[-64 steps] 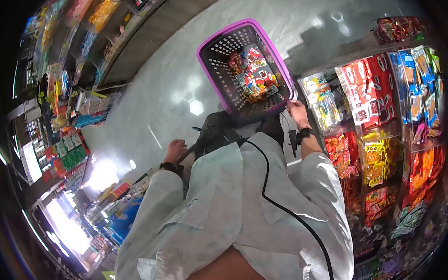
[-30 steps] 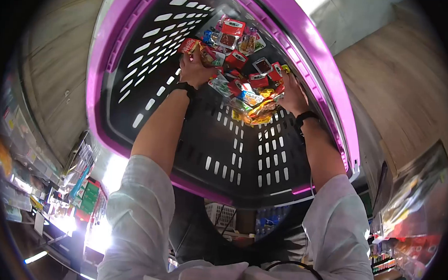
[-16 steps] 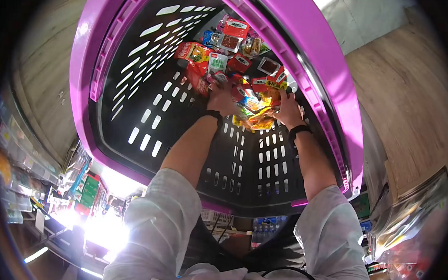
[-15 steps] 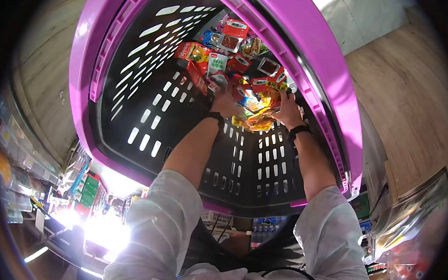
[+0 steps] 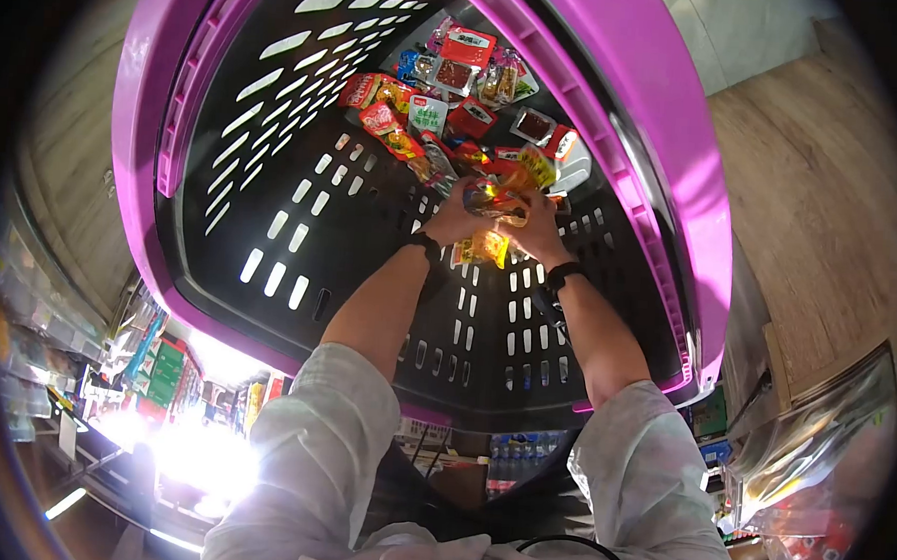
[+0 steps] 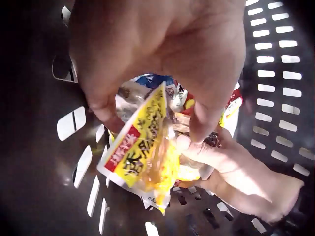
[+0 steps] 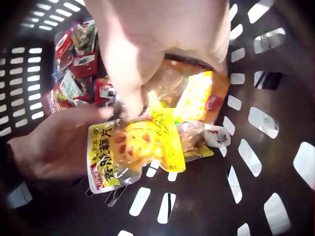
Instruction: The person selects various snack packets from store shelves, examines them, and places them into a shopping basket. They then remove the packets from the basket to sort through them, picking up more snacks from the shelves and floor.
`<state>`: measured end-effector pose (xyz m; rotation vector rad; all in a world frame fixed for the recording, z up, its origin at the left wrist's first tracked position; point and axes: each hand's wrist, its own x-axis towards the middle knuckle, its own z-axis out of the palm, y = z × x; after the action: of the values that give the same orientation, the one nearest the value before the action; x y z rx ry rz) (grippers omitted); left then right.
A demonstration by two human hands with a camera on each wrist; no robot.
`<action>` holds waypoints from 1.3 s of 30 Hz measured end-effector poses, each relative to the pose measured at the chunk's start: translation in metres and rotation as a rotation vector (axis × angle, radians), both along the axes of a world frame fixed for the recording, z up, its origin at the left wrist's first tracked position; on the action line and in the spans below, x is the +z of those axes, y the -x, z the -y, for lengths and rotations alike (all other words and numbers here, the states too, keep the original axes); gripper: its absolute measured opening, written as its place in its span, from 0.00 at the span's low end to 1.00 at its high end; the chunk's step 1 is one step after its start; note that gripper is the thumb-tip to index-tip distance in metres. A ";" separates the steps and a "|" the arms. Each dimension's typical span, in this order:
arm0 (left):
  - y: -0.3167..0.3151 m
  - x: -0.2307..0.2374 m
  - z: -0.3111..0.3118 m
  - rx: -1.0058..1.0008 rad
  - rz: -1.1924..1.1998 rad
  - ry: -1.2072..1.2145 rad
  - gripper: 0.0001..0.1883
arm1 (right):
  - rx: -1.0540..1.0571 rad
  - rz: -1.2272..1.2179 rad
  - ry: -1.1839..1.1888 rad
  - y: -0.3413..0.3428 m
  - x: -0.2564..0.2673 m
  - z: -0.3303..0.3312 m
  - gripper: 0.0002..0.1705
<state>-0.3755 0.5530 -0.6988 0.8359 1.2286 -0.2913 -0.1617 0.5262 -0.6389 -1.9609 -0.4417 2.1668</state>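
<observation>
- Head view, nearest: two pale sleeves (image 5: 337,420) end at the forearms, and a dark band (image 5: 567,275) circles each wrist.
- Then a black basket with a thick purple rim (image 5: 145,167), its walls pierced by rows of slots; both arms reach inside it.
- Inside the basket, the left hand (image 5: 454,218) curls thumb and fingers round a bundle of snack packets (image 5: 502,200).
- The right hand (image 5: 538,232) grips the same bundle from the other side, close to the left; its thumb lies on the packets in the right wrist view.
- In that bundle, a yellow-labelled packet (image 7: 106,157) with yellow contents behind clear film hangs out beneath the hands.
- Beyond them in the basket lie more packets: a red-and-yellow packet (image 5: 387,127), a white-and-green packet (image 5: 428,116) and, farther off, a red packet (image 5: 469,47) with a white label.
- Outside, a wood-toned panel (image 5: 813,176) runs along the right of the head view; bottles (image 5: 521,455) show past the basket's lower edge, and green boxes (image 5: 162,373) stand at lower left, near strong glare.
</observation>
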 end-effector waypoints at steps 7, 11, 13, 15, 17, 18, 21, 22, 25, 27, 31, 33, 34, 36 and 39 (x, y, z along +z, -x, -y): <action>-0.020 -0.005 0.027 -0.070 -0.068 -0.082 0.64 | -0.154 0.085 -0.009 0.009 -0.035 0.032 0.62; -0.038 0.012 0.027 0.105 -0.151 -0.040 0.65 | 0.015 0.081 -0.034 0.000 -0.061 0.057 0.52; -0.033 0.015 0.024 0.261 -0.110 0.001 0.58 | 0.009 0.113 -0.357 0.000 -0.043 0.045 0.43; -0.026 0.026 0.025 0.338 -0.091 0.094 0.54 | 0.072 0.078 -0.290 -0.003 -0.025 0.031 0.41; -0.031 0.054 0.015 0.378 -0.106 0.143 0.47 | 0.146 0.072 -0.290 -0.010 -0.003 0.017 0.39; -0.033 0.072 0.007 0.431 -0.070 0.179 0.48 | 0.151 0.074 -0.304 -0.012 0.008 0.012 0.39; -0.043 0.119 -0.013 0.536 0.064 0.224 0.47 | 0.170 0.112 -0.359 -0.020 0.043 0.004 0.42; -0.045 0.134 -0.020 0.458 0.079 0.181 0.46 | 0.128 0.097 -0.346 -0.023 0.058 0.001 0.44; -0.045 0.176 -0.044 0.250 0.121 0.062 0.45 | 0.022 0.046 -0.260 -0.029 0.104 -0.012 0.57; -0.047 0.208 -0.056 0.176 0.174 -0.008 0.45 | -0.042 0.145 -0.263 -0.026 0.134 -0.011 0.61; -0.054 0.270 -0.073 0.111 0.296 -0.206 0.42 | 0.032 0.167 -0.450 -0.034 0.182 -0.006 0.47; -0.054 0.301 -0.082 0.012 0.260 -0.233 0.40 | -0.045 0.132 -0.465 -0.033 0.210 -0.006 0.31; -0.053 0.318 -0.086 -0.040 0.240 -0.246 0.39 | -0.078 0.097 -0.433 -0.033 0.230 -0.010 0.31; -0.054 0.356 -0.090 -0.089 0.219 -0.322 0.40 | -0.149 0.029 -0.365 -0.035 0.273 -0.017 0.29; -0.058 0.432 -0.109 -0.157 0.159 -0.392 0.43 | -0.124 0.120 -0.388 -0.039 0.345 -0.032 0.27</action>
<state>-0.3173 0.6619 -0.2664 1.2739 1.0870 -0.1064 -0.1232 0.5577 -0.2944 -1.8484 -0.6814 1.7387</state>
